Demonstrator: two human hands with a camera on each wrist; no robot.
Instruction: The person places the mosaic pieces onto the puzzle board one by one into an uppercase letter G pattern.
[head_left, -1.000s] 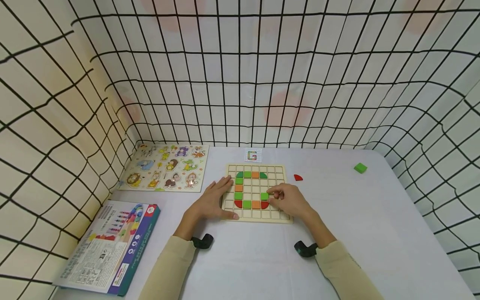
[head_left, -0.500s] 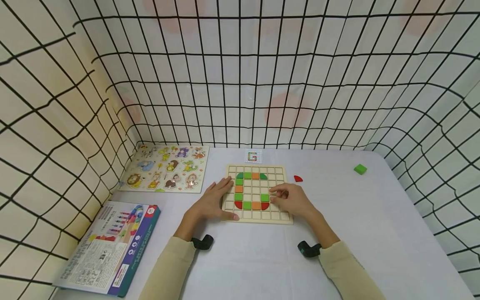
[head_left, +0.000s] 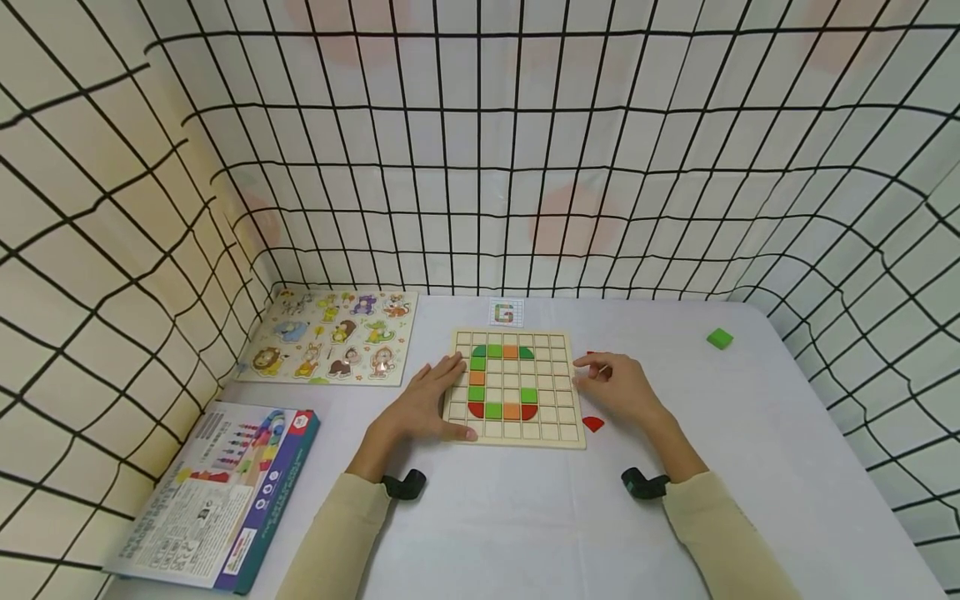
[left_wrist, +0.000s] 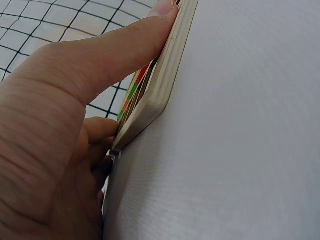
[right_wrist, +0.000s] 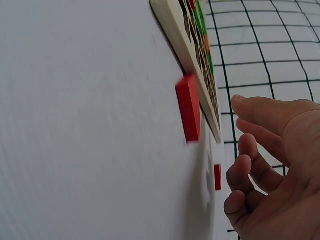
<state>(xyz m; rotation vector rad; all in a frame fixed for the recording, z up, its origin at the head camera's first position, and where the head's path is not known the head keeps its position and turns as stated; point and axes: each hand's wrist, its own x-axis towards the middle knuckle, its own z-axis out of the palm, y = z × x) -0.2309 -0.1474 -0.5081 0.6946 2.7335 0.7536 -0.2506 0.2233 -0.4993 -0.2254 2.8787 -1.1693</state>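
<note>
Lying just beside the loosely spread right grip [head_left: 618, 383]: red piece [head_left: 592, 423].

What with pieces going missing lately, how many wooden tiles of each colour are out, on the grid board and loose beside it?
Green wooden tiles: 8 (7 on the wooden grid board, 1 loose)
Orange wooden tiles: 3 (all on the board)
Red wooden tiles: 4 (2 on the board, 2 loose)
Total: 15
</note>
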